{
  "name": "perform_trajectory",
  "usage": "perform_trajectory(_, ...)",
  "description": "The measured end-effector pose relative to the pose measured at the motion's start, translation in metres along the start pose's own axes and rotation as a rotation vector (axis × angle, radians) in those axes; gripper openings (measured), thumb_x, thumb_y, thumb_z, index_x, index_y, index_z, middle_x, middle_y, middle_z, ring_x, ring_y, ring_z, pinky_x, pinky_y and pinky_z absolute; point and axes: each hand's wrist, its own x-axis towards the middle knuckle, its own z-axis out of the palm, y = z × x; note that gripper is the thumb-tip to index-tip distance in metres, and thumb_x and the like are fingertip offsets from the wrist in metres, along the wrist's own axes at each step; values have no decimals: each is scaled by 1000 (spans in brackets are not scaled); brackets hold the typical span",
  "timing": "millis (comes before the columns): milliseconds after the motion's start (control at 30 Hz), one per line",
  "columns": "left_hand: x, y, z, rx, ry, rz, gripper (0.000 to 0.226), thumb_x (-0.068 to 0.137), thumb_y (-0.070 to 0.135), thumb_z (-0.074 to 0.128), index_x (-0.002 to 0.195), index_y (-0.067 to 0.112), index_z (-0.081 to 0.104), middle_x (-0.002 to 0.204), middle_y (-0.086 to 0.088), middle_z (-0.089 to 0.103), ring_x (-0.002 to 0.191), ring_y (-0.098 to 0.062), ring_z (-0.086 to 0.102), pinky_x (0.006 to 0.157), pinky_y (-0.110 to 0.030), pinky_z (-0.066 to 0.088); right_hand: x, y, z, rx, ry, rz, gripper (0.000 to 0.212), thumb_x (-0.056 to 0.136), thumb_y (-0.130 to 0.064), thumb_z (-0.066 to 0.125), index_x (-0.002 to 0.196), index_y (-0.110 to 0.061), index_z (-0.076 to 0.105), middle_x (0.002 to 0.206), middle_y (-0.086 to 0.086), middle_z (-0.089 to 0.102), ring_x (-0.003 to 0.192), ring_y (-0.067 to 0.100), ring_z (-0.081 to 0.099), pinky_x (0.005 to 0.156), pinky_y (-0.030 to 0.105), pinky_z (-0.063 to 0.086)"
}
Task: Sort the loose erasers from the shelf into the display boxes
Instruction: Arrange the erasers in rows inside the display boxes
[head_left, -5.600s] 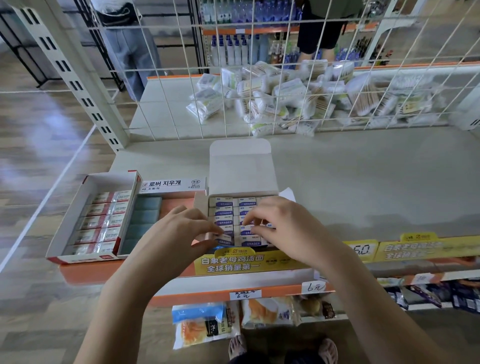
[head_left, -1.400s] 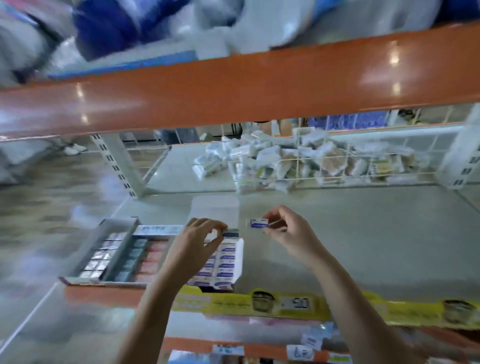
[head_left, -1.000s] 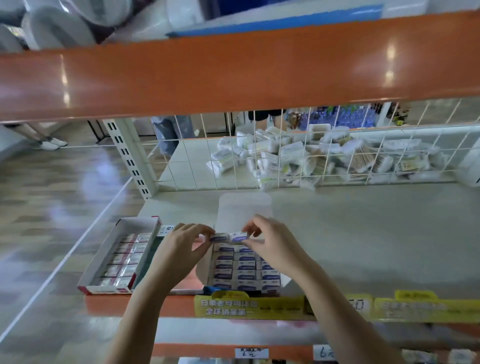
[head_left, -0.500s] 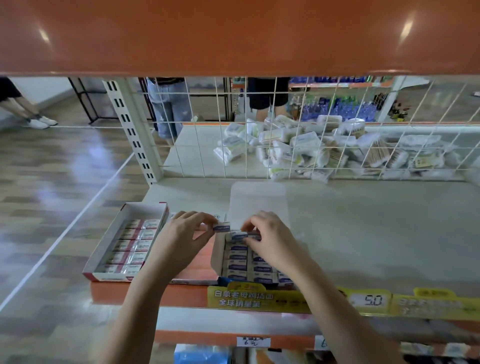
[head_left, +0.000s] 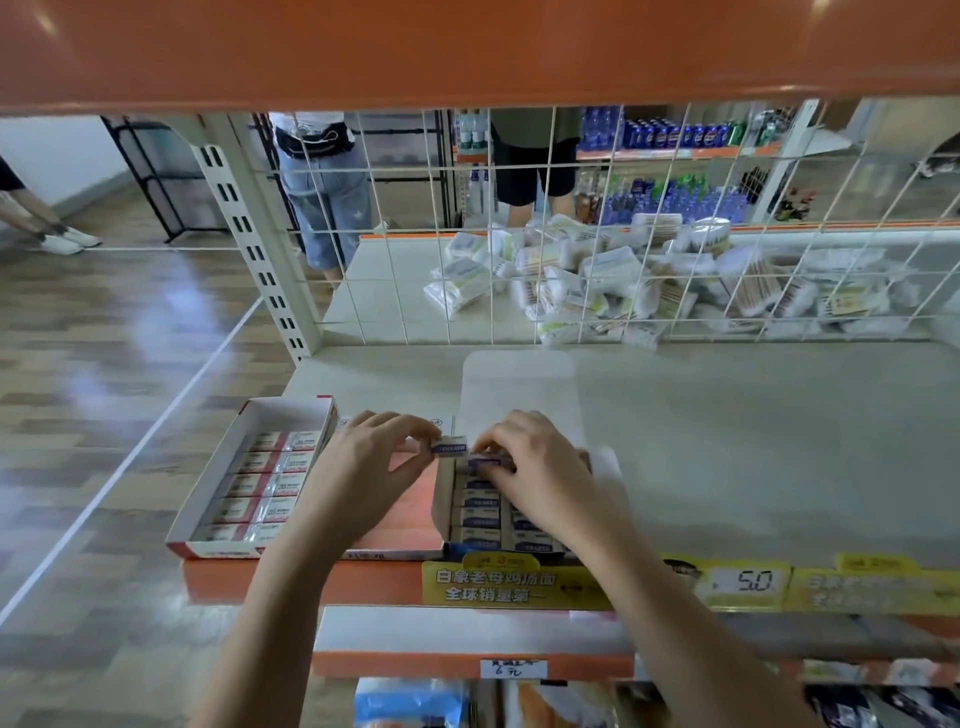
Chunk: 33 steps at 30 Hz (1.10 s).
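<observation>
Where the orange beam (head_left: 467, 47) of the upper tier spans the top of the view, a pale shelf (head_left: 753, 441) stretches beneath it, backed by a white wire grid (head_left: 623, 218). Behind the grid lies a heap of plastic-wrapped packs (head_left: 623, 280), and farther back two people stand on the wooden floor (head_left: 104, 338) near racks of bottles. Along the shelf's front edge runs a yellow price strip (head_left: 519, 582).

On the left part of the shelf sits a red-and-white display box (head_left: 249, 467), open, with a column of wrapped erasers inside. Just right of it stands a white display box (head_left: 452, 499) whose lid flap (head_left: 519, 389) is raised toward the back; rows of blue-labelled erasers (head_left: 480, 506) fill it.

The left hand (head_left: 374, 467) hovers over the gap between the two boxes, thumb and forefinger pinching a single loose eraser (head_left: 449, 448) by its left end, just above the white box's far left corner. The right hand (head_left: 535, 467) lies over the far rows of the same box, fingers bent down onto the erasers there; its fingertips (head_left: 485, 452) sit right beside the pinched eraser's other end, though I cannot tell whether they grip anything.
</observation>
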Motion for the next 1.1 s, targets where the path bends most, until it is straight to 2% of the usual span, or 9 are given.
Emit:
perform_trajectory(300,-2,1,-3,15,-1,24,20,80,22,71,100,24,69,98,9,68,93,-15,53,75,-31,44,6,-2,4,-24,-26,16,13,85,-17,64,96,-10,66,98,-1,58,96,11,49,77,15,36)
perform_trajectory(400,-3,5,-4,22,-1,43,18,82,25,69,100,24,69,99,10,67,94,-14,51,74,-28,41,6,-3,4,-33,-24,17,13,86,-17,63,97,-11,66,99,0,58,98,12,49,81,22,42)
perform_trajectory(500,1,10,-4,42,-17,60,16,84,27,67,100,26,69,103,10,65,99,-13,50,75,-25,35,4,-1,-1,-15,-41,13,17,86,-18,63,101,-10,67,101,1,59,99,14,50,82,23,41)
perform_trajectory(700,16,23,3,45,-111,79,19,88,30,60,105,27,66,110,9,62,106,-13,47,82,-28,40,-9,12,-25,-31,29,65,28,86,-21,65,113,-15,64,110,-3,61,106,9,51,91,16,39)
perform_trajectory(867,27,39,21,98,-189,119,20,89,32,56,108,31,63,110,13,62,103,-11,47,83,-27,36,-24,30,-44,-81,70,190,25,89,-18,61,114,-16,64,112,-3,62,108,11,50,87,14,31)
perform_trajectory(1100,30,49,38,166,-192,116,20,90,40,53,107,33,61,109,15,61,102,-10,47,84,-26,31,-34,41,-47,-113,103,264,23,90,-17,60,112,-16,64,109,-3,61,106,12,50,82,13,30)
